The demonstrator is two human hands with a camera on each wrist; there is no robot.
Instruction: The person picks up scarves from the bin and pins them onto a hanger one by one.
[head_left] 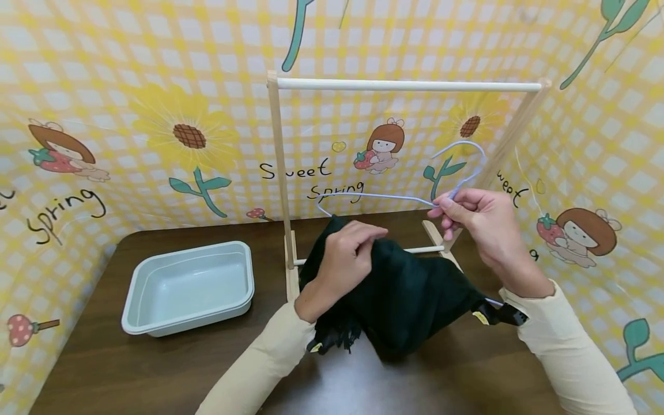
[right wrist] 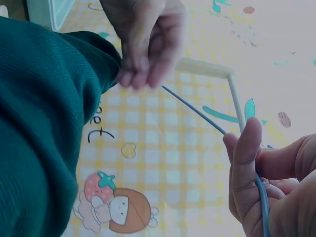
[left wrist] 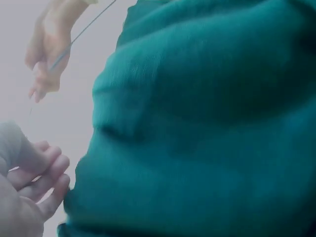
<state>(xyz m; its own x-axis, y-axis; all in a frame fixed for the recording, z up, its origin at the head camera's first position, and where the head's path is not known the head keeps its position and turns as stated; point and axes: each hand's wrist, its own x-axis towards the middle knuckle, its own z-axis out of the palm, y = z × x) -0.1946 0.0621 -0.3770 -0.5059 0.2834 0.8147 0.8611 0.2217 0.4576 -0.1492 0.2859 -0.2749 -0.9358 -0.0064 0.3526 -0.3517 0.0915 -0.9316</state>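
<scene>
My right hand (head_left: pixel 479 225) pinches a light blue wire hanger (head_left: pixel 384 196) at the neck, just below its hook. A dark green scarf (head_left: pixel 410 294) with a fringed end (head_left: pixel 339 334) is draped across the hanger's lower part, covering most of it; one hanger corner shows at the scarf's upper left. Over the scarf's left side is my left hand (head_left: pixel 344 256), its fingers loosely bent. In the left wrist view, the left hand's fingers (left wrist: pixel 49 177) lie beside the scarf's edge (left wrist: pixel 197 148) with no cloth pinched between them.
Behind the scarf stands a wooden rack with a white top rod (head_left: pixel 410 86) and a low crossbar (head_left: pixel 425 250). A pale blue plastic basin (head_left: pixel 189 288) is on the brown table (head_left: pixel 104 357) to the left. Patterned yellow checked cloth (head_left: pixel 207 46) surrounds the table.
</scene>
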